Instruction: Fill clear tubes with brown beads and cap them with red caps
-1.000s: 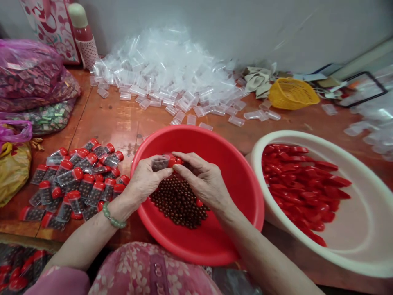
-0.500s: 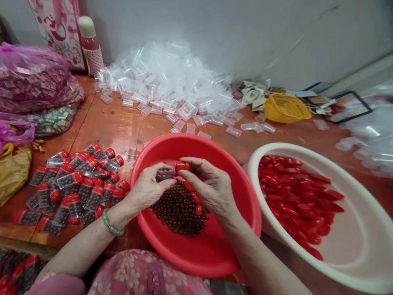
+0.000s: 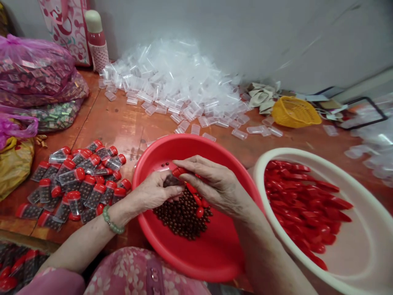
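Observation:
Over the red basin, my left hand grips a small clear plastic container with dark contents, mostly hidden by the fingers. My right hand is closed on a red cap at the container's mouth. Whether the cap is fully seated I cannot tell. More red caps hang below the right palm, above a heap of small brown balls in the basin. Left of the basin lies a pile of filled, red-capped containers.
A cream basin holding red caps stands at the right. Empty clear containers are heaped along the wall. A yellow basket, a bottle and pink bags stand around the back and left.
My right hand has tilted over and pressed the red cap against the container's mouth. The container has shifted slightly and is more covered. The camera view has turned a little to the left.

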{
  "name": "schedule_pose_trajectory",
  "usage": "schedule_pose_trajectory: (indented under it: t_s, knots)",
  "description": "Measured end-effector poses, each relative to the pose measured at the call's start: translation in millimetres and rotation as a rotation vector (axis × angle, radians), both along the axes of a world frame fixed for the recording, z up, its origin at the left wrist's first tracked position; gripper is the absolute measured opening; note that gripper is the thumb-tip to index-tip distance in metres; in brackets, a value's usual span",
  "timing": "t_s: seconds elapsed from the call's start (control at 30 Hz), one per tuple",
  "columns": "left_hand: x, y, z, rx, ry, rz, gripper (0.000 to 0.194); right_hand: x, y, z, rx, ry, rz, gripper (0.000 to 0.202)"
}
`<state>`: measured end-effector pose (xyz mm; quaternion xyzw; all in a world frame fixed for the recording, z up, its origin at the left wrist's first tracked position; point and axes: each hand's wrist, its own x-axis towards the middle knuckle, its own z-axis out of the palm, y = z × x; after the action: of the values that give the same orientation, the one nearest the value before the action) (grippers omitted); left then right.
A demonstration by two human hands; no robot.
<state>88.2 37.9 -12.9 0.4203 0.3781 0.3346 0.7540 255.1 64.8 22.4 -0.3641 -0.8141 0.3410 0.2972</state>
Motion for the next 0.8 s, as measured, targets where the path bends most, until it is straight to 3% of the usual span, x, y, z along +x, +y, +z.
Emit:
schedule_pose_trajectory:
  t_s: [0.17,0.5,0.8]
  knots:
    - [0.2,0.3,-2.2,0.035,0.045,-0.049,0.019,5.4,5.7,5.1,-0.031,-0.031,0.092,0.028]
    - [-2.0,2.2,-1.6,0.000,0.127,-0.234,0.023,11.4,2.2,-4.1,-0.042,-0.081,0.110,0.023]
    - [-0.8,6.0,0.8,-0.043,0.034,-0.303,0.023,18.1,6.7,-1.4,-0.097,-0.067,0.150,0.020]
